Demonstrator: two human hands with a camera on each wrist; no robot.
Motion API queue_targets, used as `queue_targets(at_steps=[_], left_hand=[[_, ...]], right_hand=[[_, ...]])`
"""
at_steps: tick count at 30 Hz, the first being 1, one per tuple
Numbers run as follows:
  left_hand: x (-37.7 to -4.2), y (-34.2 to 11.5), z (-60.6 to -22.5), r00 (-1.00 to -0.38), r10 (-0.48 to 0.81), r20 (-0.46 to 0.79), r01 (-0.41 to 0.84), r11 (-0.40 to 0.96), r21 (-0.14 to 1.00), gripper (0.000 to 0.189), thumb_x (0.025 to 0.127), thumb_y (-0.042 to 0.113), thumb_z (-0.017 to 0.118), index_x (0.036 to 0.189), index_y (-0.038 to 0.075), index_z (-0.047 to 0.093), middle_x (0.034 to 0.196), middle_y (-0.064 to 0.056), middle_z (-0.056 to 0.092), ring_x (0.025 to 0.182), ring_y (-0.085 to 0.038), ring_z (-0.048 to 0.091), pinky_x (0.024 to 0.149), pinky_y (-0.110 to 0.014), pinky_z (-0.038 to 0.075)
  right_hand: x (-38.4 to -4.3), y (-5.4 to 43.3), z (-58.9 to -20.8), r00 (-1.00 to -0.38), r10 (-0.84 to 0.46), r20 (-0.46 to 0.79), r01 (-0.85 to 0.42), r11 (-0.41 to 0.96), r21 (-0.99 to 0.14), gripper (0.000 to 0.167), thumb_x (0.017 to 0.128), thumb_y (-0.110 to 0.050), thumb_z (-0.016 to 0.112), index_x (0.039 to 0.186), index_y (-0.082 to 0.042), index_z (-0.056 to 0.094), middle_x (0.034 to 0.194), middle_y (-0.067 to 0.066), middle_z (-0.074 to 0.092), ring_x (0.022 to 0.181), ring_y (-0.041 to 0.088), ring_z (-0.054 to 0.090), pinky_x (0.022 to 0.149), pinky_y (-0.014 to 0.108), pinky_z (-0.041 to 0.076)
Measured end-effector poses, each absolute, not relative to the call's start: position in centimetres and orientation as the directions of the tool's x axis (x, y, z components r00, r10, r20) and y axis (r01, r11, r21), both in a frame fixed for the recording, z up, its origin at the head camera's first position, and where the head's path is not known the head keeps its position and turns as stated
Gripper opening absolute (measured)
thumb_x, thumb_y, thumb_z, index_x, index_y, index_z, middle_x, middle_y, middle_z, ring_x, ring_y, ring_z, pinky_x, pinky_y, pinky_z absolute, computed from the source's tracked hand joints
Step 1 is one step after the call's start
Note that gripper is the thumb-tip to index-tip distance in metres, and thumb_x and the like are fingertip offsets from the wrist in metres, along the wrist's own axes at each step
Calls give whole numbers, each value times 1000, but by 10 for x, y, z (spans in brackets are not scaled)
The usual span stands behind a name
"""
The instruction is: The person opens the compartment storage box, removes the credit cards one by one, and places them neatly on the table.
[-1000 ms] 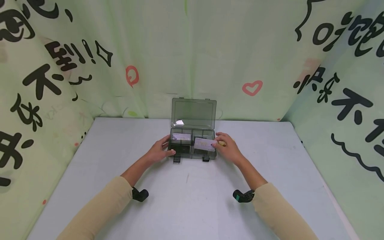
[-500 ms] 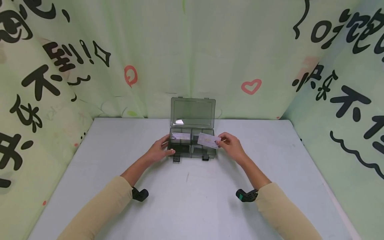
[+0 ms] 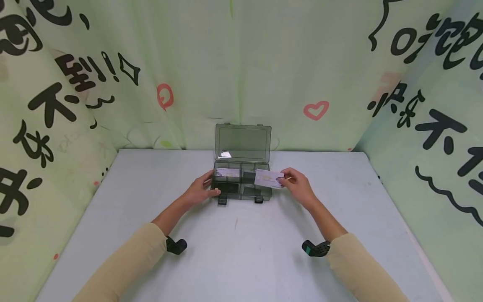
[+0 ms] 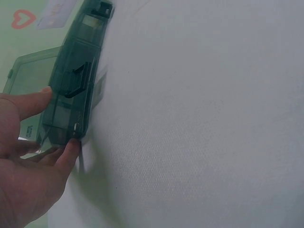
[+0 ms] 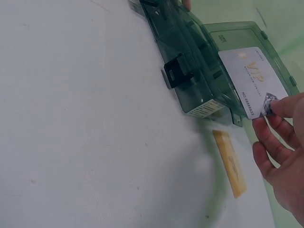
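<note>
L side: black characters (image 3: 53, 105) on pale green curtain (image 3: 241, 71). Beige sleeve w/ black wrist unit (image 3: 176, 246) at its cuff. L hand (image 3: 198, 191) is clamped on L end of box (image 3: 240, 196): thumb laid on front side, fingers bent about the end wall (confirmed, left wrist view).

Box: smoky translucent plastic, set on white table (image 3: 237, 256) near its back edge. Lid (image 3: 243, 140) raised, stood up at rear; two dark latches (image 3: 222, 201) hung at front. Interior split by dividers. Rear L compt: pale card (image 3: 227, 172). Front L compt: dark contents, not identifiable.

Held card (image 3: 267, 178): pale lilac-white, gold "VIP" legible in R wrist view, dark gem-like figure near thumb. Seen above R half of box, tilted, its R end beyond box edge; contact w/ box can't be told. Its R end is pinched by R hand (image 3: 299, 186), thumb vs. fingers, other fingers loosely bent.

Yellow strip (image 5: 230, 164) w/ print is seen on table just beyond box's R end. Farther R: second black wrist unit (image 3: 316, 249), 2nd beige sleeve.
</note>
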State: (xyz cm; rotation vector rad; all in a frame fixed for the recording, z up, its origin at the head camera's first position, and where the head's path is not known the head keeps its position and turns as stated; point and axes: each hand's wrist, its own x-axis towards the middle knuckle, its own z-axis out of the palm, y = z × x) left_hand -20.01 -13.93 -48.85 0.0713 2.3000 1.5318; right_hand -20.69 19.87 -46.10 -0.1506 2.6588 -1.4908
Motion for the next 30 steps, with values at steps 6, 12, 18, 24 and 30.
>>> queue_targets(at_steps=[6,12,18,24,30], left_hand=[[-202,-140,-491,-931,243,-273,-155,415,897,83,90,16,69,156,16,18,161,-10,22,147,-33,26,116,-50,31],[-202,-141,-489,-932,242,-269,-151,416,897,83,90,15,68,156,17,18,161,-10,22,147,-32,26,116,-49,31],[-203,-141,-490,-932,251,-263,-147,401,904,84,89,14,69,156,15,18,161,-11,22,147,-32,26,117,-48,30],[-202,-140,-489,-934,249,-255,-144,392,909,84,89,13,69,156,14,19,161,-12,23,147,-32,26,116,-48,30],[-201,-139,-490,-933,244,-264,-148,408,901,84,89,13,69,156,14,18,161,-12,22,147,-32,26,117,-48,30]], right_hand=[[-206,205,-462,-994,-112,-17,-45,531,-846,22,97,-11,57,116,0,59,108,21,62,89,23,64,80,38,54],[-205,211,-461,-996,-86,-38,-17,561,-828,22,98,-13,56,117,-3,59,109,18,61,91,22,62,75,25,51],[-203,218,-460,-998,-60,-34,-8,586,-811,20,97,-11,56,115,-3,59,107,17,61,85,19,60,68,19,46],[-203,225,-463,-998,-50,-25,-9,589,-808,20,97,-9,56,114,-1,60,105,18,61,81,17,59,67,19,47],[-202,232,-466,-998,-37,-51,18,600,-800,22,97,-10,55,117,-1,59,106,17,60,87,20,59,70,18,48]])
